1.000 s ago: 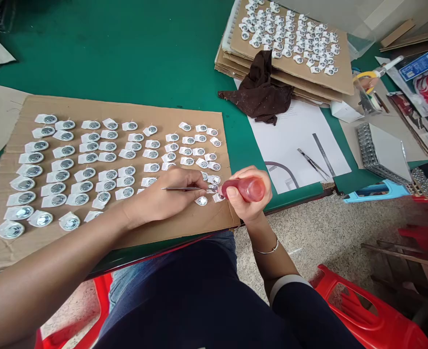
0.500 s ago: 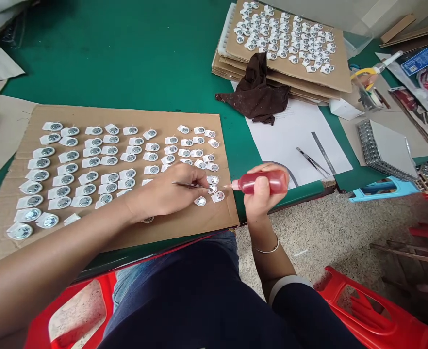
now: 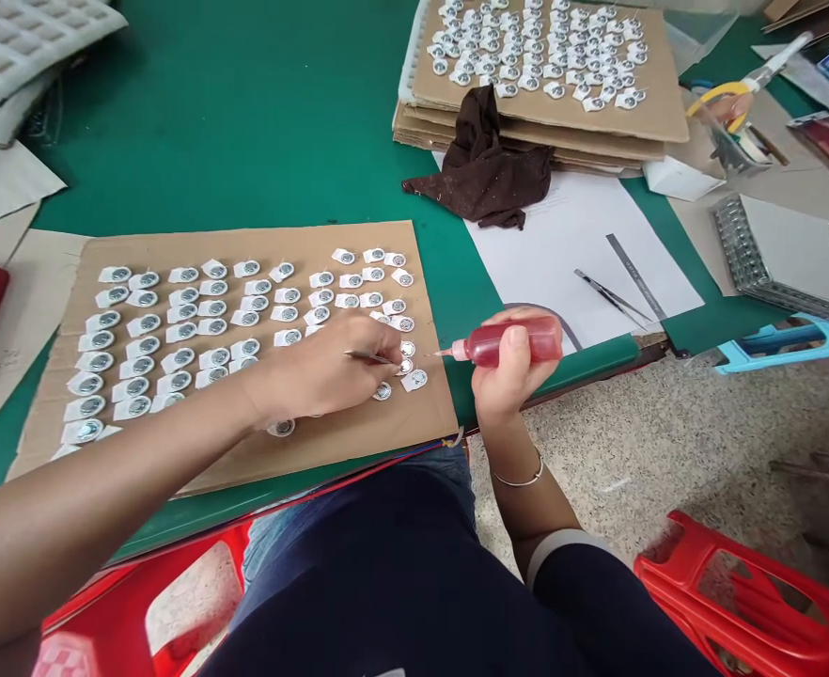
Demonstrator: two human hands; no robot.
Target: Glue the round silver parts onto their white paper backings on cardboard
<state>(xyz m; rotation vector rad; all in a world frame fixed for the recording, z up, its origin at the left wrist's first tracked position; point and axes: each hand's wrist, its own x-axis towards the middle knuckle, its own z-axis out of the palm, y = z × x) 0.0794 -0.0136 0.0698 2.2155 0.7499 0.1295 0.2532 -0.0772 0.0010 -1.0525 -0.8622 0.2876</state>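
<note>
My left hand (image 3: 334, 367) reaches over a cardboard sheet (image 3: 344, 428), closed on slim metal tweezers (image 3: 367, 356). Its fingertips are at a small round silver piece (image 3: 407, 367) near the sheet's right edge, and partly hide it. My right hand (image 3: 503, 376) is wrapped round a squeeze bottle (image 3: 506, 342) of red liquid. The bottle lies nearly level, and its thin nozzle points left toward the pieces by my left fingertips. I cannot tell whether the nozzle touches one. Rows of silver discs with white tabs (image 3: 211, 287) cover the sheet.
Behind stands a stack of cardboard sheets (image 3: 541, 141) bearing more discs, with a dark brown cloth (image 3: 489, 174) against it. White paper (image 3: 520, 259) holds another pair of tweezers (image 3: 612, 296) and a metal ruler (image 3: 635, 275). Yellow-handled scissors (image 3: 728, 94) stand at the right, above a red stool (image 3: 753, 592).
The view has shifted a little, so the table things sit differently in the picture. Both hands keep their grips, and the bottle's nozzle stays close beside the left fingertips.
</note>
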